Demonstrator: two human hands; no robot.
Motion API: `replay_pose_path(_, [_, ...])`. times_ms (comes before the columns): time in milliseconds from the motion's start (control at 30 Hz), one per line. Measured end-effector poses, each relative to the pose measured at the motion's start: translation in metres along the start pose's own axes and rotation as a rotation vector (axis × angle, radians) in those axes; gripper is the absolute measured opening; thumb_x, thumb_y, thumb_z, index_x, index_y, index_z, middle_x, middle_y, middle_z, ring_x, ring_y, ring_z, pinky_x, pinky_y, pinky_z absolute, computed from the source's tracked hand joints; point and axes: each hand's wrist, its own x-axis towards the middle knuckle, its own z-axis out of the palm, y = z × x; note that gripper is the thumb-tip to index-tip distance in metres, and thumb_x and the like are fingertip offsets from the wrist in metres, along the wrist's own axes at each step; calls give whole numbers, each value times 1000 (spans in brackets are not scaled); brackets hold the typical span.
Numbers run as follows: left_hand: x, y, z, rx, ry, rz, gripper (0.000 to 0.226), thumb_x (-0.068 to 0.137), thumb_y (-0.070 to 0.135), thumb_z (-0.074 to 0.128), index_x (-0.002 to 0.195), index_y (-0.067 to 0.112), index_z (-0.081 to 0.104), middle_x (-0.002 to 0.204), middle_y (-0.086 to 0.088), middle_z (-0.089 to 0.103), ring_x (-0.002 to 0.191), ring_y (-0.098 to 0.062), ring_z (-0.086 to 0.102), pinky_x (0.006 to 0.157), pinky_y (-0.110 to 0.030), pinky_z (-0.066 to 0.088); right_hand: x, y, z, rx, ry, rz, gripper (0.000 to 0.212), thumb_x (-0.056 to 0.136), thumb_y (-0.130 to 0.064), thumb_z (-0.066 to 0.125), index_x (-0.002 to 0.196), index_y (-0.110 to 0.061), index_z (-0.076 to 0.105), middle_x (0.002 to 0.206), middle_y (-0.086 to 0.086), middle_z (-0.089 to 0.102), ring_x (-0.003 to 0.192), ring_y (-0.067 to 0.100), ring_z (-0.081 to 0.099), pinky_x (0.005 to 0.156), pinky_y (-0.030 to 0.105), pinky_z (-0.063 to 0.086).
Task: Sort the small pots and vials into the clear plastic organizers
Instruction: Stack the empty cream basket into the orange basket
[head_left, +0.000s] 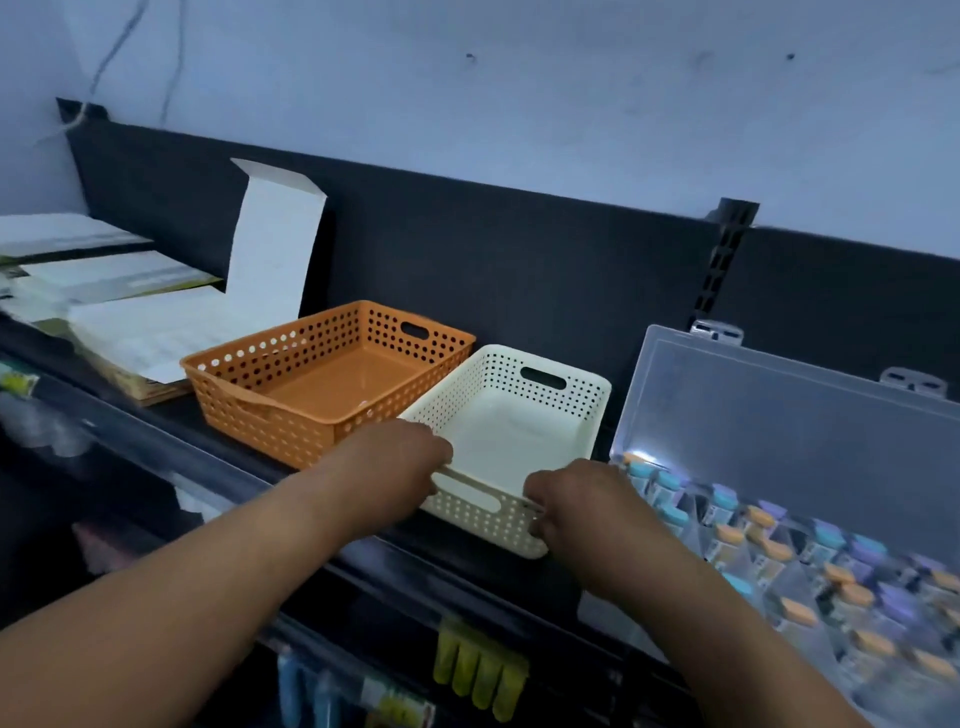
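Gripping the cream perforated plastic basket (519, 415), left hand (395, 457) and right hand (576, 501) curl over its near rim. Labels on pastel-capped vials (763, 519) rightward are blurred.

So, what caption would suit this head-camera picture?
The left hand and right hand grip an empty cream basket, between an orange basket and an open organizer of vials.

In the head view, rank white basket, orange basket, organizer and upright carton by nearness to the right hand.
1. White basket, in the grip of the right hand.
2. Organizer, just right.
3. Orange basket, left.
4. Carton, back left.
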Motion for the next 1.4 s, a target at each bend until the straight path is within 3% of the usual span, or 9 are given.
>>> replay_pose_path(133, [14,-13,4,-126,51,27,7,90,23,56,92,23,63,99,6,63,95,-16,58,79,-33,48,2,2,-10,62,61,-5,16,89,-22,57,77,-21,47,90,8,62,90,27,56,72,34,44])
replay_pose_path(267, [20,-21,-13,-188,101,104,4,90,29,57,86,28,56,96,8,61,95,-15,56,78,-32,46,-1,4,-27,141,129,82,13,90,-24,58,81,-22,49,93,3,57,92,22,54,71,33,40])
replay_pose_path(400, [22,-32,-45,-170,195,212,7,91,33,56,87,28,53,92,11,58,88,-11,54,77,-32,47,-6,-8,-47,136,247,156,27,90,-25,61,73,-25,39,81,-8,41,82,13,40,68,28,29])
replay_pose_path(567, [20,-61,-72,-196,353,318,5,92,27,55,89,24,56,89,8,57,85,-16,54,75,-36,47,-6,-40,-76,84,422,198,4,89,-18,62,88,-19,58,83,-10,48,83,9,36,65,22,29])
replay_pose_path(667, [15,-94,-80,-221,551,418,8,88,24,59,88,16,62,84,2,61,78,-22,58,68,-38,48,9,-64,-84,37,548,169,9,82,-9,69,86,-14,63,85,-1,60,88,20,50,67,26,36])
replay_pose_path(800, [-1,-146,-85,-183,630,398,6,85,21,60,85,16,64,81,-1,63,73,-23,59,61,-35,47,44,-101,-84,38,612,75,11,76,-8,69,86,-11,65,84,4,65,84,28,59,69,33,46])
replay_pose_path(933, [-16,-199,-76,-121,604,298,9,87,21,64,94,16,66,90,-3,66,83,-25,62,70,-32,45,87,-142,-74,91,610,4,11,80,-10,67,91,-10,66,89,4,66,90,27,59,74,37,52])
replay_pose_path(1067, [-24,-237,-61,-113,533,216,9,90,21,59,97,16,63,94,-3,64,89,-24,61,71,-33,47,116,-172,-61,137,501,29,10,91,-18,61,99,-12,64,101,1,62,102,18,50,85,35,46])
replay_pose_path(1400, [-26,-250,-18,-100,313,171,15,97,25,45,106,21,56,108,2,61,101,-18,56,79,-29,47,126,-187,-20,152,338,96,5,92,-20,58,92,-16,61,95,-5,59,96,12,51,77,26,44])
